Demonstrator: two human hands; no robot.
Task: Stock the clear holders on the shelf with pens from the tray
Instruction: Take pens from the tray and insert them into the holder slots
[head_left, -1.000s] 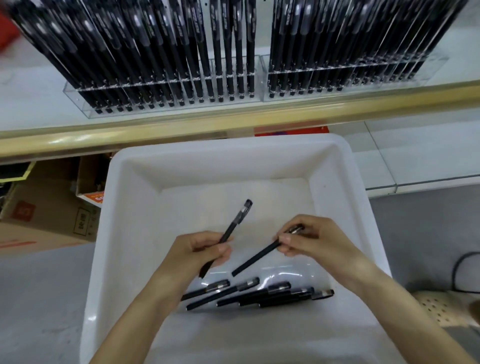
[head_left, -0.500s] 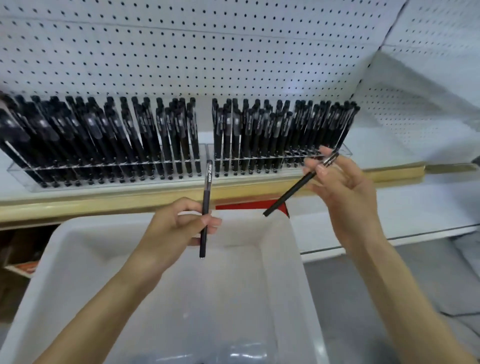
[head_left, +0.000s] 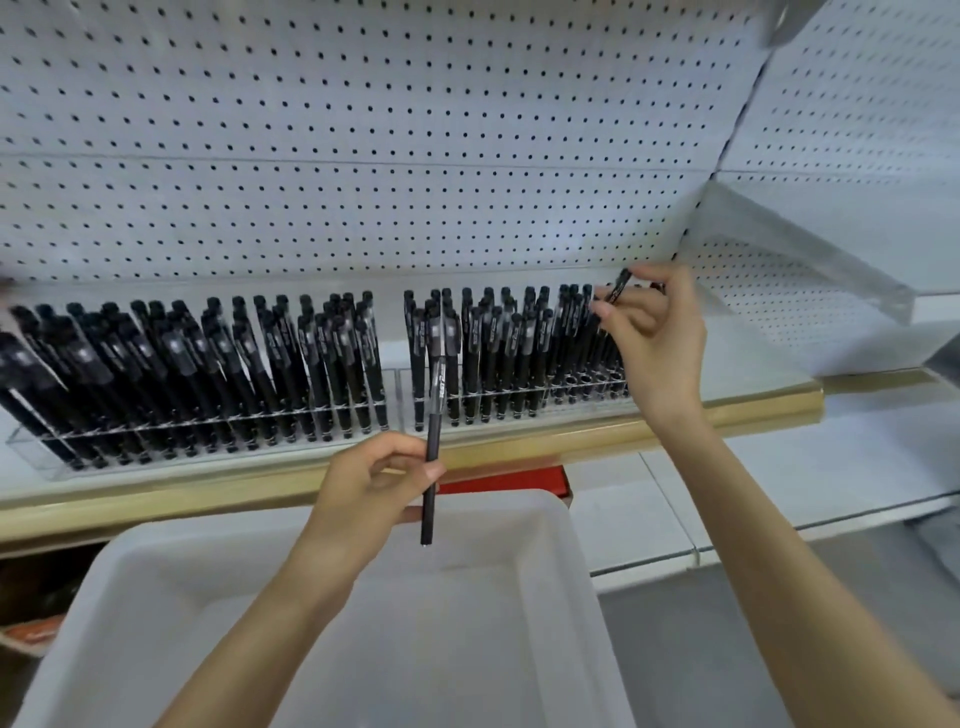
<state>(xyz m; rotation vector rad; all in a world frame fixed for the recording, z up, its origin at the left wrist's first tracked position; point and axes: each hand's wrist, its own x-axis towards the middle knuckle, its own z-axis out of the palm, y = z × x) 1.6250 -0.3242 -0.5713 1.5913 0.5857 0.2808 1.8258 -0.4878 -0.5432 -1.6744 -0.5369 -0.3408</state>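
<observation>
Two clear holders stand side by side on the shelf, the left holder and the right holder, both packed with upright black pens. My left hand grips a black pen upright, in front of the shelf edge and above the white tray. My right hand is raised at the right end of the right holder, pinching another black pen by its cap; that pen's lower part is hidden behind my fingers. Some empty slots show at that holder's right end.
A white pegboard backs the shelf, whose front has a gold strip. A red box sits below the shelf behind the tray. A lower white shelf extends to the right.
The view has tilted up from the tray to the shelf. My right hand has carried its pen up and back to the right holder's far end. My left hand has raised its pen slightly.
</observation>
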